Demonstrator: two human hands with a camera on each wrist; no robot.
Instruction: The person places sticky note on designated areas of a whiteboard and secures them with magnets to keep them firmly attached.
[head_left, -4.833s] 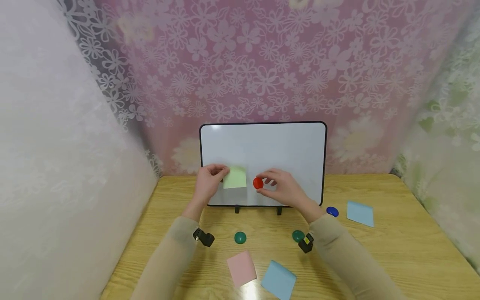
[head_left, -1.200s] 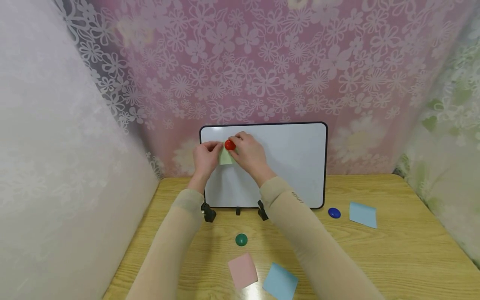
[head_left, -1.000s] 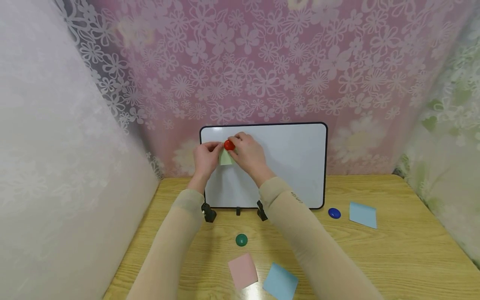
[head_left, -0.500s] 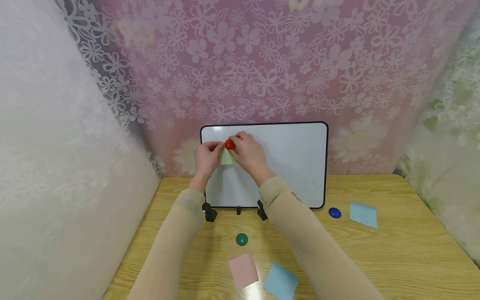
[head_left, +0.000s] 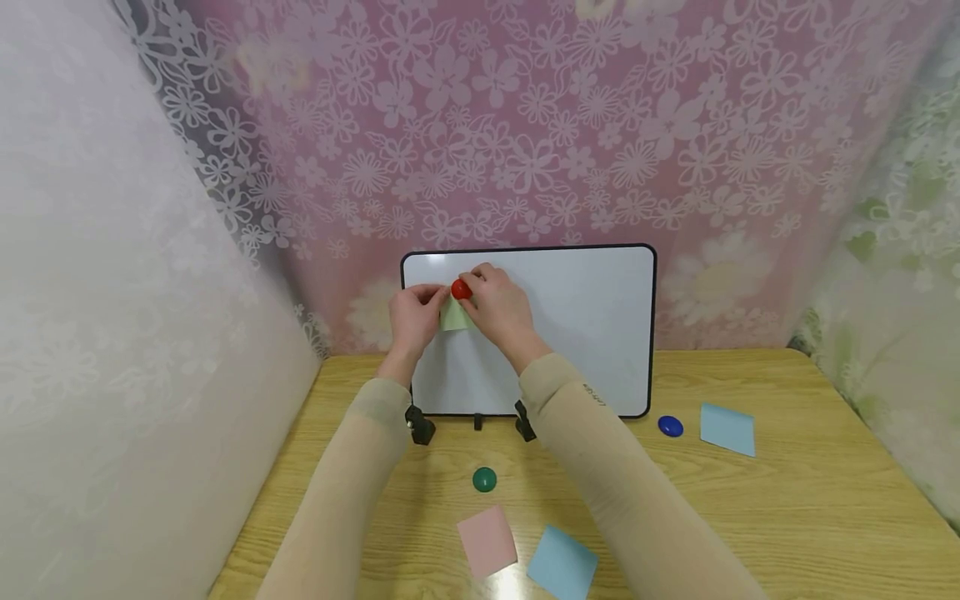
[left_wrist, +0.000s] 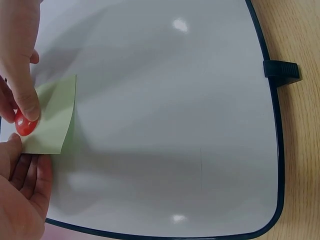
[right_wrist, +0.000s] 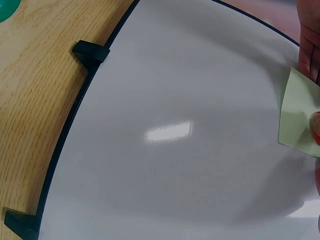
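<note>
A pale green sticky note [head_left: 453, 317] lies against the upper left of the whiteboard [head_left: 570, 333]. My left hand [head_left: 414, 318] pinches the note's left edge near its top. In my right hand [head_left: 501, 308], thumb and fingers grip a round red magnet [head_left: 461, 289] over the upper part of the note. The left wrist view shows the red magnet [left_wrist: 25, 123] on the green note [left_wrist: 56, 117], whose lower edge stands slightly off the board. The right wrist view shows the note [right_wrist: 298, 115] at the right edge, with most of the right hand cut off.
Black feet [head_left: 477, 422] hold the whiteboard upright on the wooden table [head_left: 817, 500]. In front lie a green magnet [head_left: 484, 479], a pink note [head_left: 487, 541] and a blue note [head_left: 562, 562]. To the right are a blue magnet [head_left: 671, 426] and another blue note [head_left: 727, 430].
Since the oldest frame, both hands have moved up the board with the green note, and the right hand has brought the red magnet left onto it. Over the last second they hold almost still.
</note>
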